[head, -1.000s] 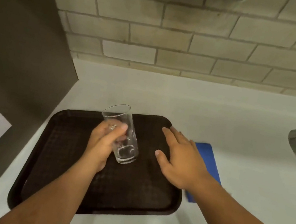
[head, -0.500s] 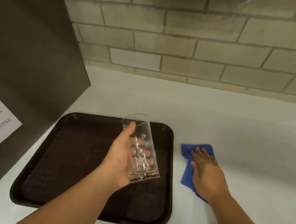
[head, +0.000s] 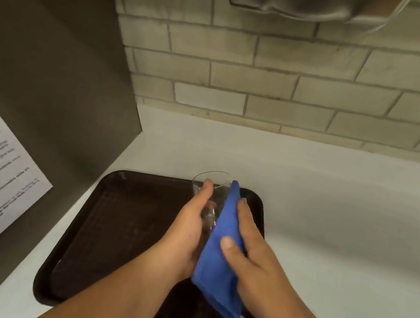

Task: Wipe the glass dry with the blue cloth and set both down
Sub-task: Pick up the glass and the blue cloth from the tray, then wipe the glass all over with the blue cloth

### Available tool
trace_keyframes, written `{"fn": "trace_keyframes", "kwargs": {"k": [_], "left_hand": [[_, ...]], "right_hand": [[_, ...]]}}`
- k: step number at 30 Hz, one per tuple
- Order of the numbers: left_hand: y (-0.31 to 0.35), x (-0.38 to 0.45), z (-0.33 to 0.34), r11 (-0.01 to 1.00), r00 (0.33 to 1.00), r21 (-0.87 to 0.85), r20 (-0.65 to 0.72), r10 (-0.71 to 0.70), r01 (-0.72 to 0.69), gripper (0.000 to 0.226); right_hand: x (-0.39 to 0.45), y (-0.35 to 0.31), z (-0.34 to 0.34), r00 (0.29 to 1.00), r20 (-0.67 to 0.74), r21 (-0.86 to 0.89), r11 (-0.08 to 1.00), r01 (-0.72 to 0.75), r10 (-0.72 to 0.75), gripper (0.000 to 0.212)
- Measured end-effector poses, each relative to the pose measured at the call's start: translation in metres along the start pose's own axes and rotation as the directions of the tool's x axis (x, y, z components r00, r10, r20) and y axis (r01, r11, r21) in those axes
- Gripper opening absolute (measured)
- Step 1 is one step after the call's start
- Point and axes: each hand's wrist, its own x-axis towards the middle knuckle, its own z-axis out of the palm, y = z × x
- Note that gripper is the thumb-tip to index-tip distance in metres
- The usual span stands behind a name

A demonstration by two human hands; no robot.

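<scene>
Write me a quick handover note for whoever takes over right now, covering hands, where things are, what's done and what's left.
Left hand: gripping the clear drinking glass, raised above the dark brown plastic tray, mouth pointing away.
Right hand: pressing the folded blue cloth against the glass's right side.
Done: glass and cloth both picked up and brought together.
Left: wipe the glass dry, then set both down. How dry the glass is cannot be judged.

One head-worn wide-angle camera looks forward and steeply down, close over the white tabletop (head: 329, 232) and dark tray (head: 121, 227), facing the brick wall (head: 270, 86).
</scene>
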Motion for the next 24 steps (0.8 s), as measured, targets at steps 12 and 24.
{"fn": "trace_keyframes", "kwargs": {"k": [12, 24], "left_hand": [[-0.002, -0.023, -0.031, 0.986, 0.984, -0.134, 0.135, 0.119, -0.101, 0.065], [0.014, -0.026, -0.037, 0.976, 0.948, -0.058, 0.229, 0.219, -0.212, 0.071]], "right_hand": [[0.052, -0.041, 0.033, 0.985, -0.169, 0.124, 0.992, -0.021, 0.042, 0.04], [0.046, -0.052, 0.046, 0.94, -0.277, -0.157, 0.974, 0.162, -0.201, 0.038]]}}
